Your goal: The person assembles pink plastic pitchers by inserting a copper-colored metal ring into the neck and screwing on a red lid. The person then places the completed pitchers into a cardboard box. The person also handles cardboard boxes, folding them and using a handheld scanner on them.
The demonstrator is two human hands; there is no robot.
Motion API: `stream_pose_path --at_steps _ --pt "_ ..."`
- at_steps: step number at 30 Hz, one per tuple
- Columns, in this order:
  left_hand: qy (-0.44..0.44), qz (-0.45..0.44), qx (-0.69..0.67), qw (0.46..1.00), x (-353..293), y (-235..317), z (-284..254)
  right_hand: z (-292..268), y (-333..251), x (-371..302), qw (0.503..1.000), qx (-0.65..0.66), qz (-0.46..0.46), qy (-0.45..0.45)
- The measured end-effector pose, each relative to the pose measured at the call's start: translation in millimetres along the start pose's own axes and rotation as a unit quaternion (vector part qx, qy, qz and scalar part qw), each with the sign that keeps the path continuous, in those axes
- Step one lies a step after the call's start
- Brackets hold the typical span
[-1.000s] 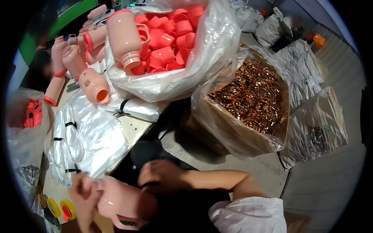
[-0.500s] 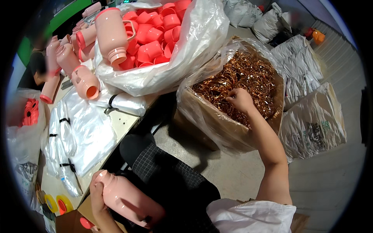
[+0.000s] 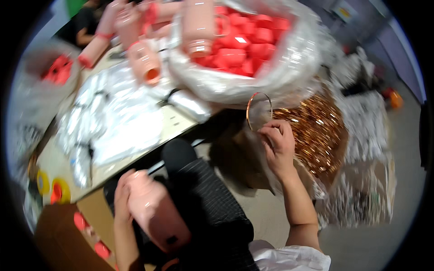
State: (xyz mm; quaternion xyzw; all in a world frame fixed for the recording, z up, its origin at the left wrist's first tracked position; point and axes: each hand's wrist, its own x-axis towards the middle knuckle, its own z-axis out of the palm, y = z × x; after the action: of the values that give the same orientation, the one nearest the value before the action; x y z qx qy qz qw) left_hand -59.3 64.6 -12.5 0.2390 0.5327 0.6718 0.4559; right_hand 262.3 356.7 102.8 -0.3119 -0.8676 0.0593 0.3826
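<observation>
My left hand (image 3: 124,198) is closed around the neck end of a pink bottle (image 3: 156,212), which lies slanted across my lap. Between the fingertips of my right hand (image 3: 279,141) a thin copper-coloured ring (image 3: 248,110) stands up, held at its lower edge. Beside that hand is a plastic-lined cardboard box filled with many similar shiny copper rings (image 3: 316,131). Beyond the table's edge, a big white plastic bag (image 3: 289,67) holds red cups or lids (image 3: 233,56).
Several pink bottles (image 3: 143,63) lie and stand on the table (image 3: 174,118), beside clear plastic bags (image 3: 131,122). Tape rolls (image 3: 65,189) sit at its near left corner. A cardboard box (image 3: 63,235) stands at lower left. White sacks (image 3: 364,185) are at right.
My right hand has lifted out of the box and moved left, bringing one copper ring with it. The view has turned, shifting the table to the right. My left hand still holds the bottle.
</observation>
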Motion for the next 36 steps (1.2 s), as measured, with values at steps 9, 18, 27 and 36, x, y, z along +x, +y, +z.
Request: stream_pose_path --at_steps 9,18,27,36 --pt "0.045 0.102 0.035 0.993 -16 19 6 153 -171 0 0.787 0.487 -0.055 -0.375" --pt "0.187 0.056 -0.081 0.977 -39 5 21 190 -197 -80 0.737 0.611 0.199 -0.21" --pt "0.226 0.1 0.145 0.958 -63 8 31 177 -199 -80 0.782 0.577 0.128 -0.196" --pt "0.193 0.06 -0.011 0.979 -75 15 41 158 -218 -74 0.664 0.645 0.281 -0.254"
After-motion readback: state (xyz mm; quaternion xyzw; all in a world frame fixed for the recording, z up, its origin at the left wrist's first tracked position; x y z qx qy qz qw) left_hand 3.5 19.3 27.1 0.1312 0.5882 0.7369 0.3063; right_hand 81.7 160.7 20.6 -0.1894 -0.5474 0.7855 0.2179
